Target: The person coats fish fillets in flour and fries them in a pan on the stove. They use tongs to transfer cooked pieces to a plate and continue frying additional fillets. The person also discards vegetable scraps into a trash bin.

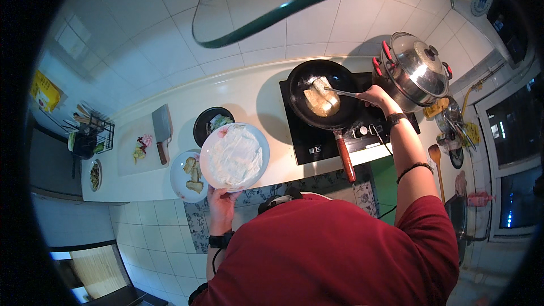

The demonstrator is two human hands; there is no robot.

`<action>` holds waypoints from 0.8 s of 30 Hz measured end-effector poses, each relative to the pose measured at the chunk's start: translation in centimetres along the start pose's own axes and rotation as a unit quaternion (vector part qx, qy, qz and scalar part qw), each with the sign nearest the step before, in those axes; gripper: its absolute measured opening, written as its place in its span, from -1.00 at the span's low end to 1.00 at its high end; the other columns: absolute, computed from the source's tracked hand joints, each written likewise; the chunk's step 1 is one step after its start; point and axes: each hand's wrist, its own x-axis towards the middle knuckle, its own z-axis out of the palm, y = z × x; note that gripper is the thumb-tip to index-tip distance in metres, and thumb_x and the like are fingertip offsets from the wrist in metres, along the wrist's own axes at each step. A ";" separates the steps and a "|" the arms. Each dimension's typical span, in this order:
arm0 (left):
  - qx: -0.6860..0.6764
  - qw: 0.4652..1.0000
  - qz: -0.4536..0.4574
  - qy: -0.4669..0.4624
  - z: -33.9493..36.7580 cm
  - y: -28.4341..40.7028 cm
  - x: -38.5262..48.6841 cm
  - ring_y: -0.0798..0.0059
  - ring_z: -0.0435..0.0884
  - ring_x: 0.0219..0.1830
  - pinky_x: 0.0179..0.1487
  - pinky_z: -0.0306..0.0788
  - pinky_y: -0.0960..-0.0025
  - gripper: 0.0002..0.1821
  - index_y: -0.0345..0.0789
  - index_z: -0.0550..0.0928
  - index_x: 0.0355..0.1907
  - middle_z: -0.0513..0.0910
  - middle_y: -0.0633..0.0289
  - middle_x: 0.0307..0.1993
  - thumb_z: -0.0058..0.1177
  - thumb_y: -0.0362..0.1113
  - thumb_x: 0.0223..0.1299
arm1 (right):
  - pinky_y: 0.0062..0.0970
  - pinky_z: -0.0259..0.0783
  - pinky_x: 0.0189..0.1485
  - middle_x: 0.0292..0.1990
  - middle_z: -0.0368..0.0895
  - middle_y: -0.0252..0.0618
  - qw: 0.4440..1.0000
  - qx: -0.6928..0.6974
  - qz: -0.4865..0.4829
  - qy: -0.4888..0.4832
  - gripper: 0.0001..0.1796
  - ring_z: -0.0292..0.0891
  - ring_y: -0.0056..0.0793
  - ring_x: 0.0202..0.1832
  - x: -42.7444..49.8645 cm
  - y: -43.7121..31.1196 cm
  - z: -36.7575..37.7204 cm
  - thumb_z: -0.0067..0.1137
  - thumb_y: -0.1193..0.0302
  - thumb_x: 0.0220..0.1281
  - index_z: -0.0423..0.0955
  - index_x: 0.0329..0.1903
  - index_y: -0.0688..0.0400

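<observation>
My left hand (222,204) grips the near rim of a plate of white powder (235,157), which overlaps a plate of browned food pieces (188,178) and a dark bowl of chopped greens (216,121). My right hand (374,96) is closed around the handle of a metal utensil (342,92), possibly tongs or chopsticks. Its far end touches a pale food piece (321,84) in the black frying pan (306,114). Bubbling oil (324,104) surrounds the food. The pan stands on a black cooktop (306,153), its wooden handle (345,157) pointing toward me.
A lidded steel pot (414,72) stands behind my right hand. On the left, a cleaver (162,127) lies on a cutting board (127,163) beside chopped ingredients (141,146). A utensil rack (102,131) and a small dish of food (95,175) are farther left. A wooden spatula (435,157) lies right.
</observation>
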 end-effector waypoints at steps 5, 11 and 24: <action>0.007 1.000 0.006 0.009 0.6 -0.2 -0.7 0.06 0.64 0.22 0.01 0.78 0.06 -0.30 -0.33 0.33 0.43 0.53 -0.03 0.29 0.00 -0.44 0.15 | -0.45 0.29 -0.55 -0.63 0.59 -0.29 1.000 -0.015 0.013 -0.017 -0.40 0.35 -0.53 -0.64 3.2 0.5 -0.3 0.42 -0.10 0.18 0.65 -0.55 0.24; 0.013 1.000 0.008 0.027 1.1 -0.3 -1.9 0.07 0.63 0.22 0.07 0.75 0.05 -0.33 -0.33 0.33 0.42 0.52 -0.02 0.29 0.00 -0.44 0.18 | -0.40 0.34 -0.50 -0.67 0.55 -0.29 0.999 -0.010 -0.035 0.001 -0.38 0.39 -0.48 -0.63 4.1 0.5 -0.3 0.44 -0.12 0.15 0.63 -0.61 0.23; -0.011 0.999 0.024 0.030 0.4 -1.3 -1.9 0.06 0.62 0.23 0.07 0.76 0.07 -0.33 -0.33 0.32 0.42 0.52 -0.03 0.29 0.00 -0.44 0.19 | -0.22 0.61 -0.13 -0.37 0.78 -0.07 0.975 -0.127 -0.132 0.123 -0.57 0.74 -0.10 -0.23 -2.7 -3.9 3.0 0.38 -0.05 0.15 0.81 -0.22 0.04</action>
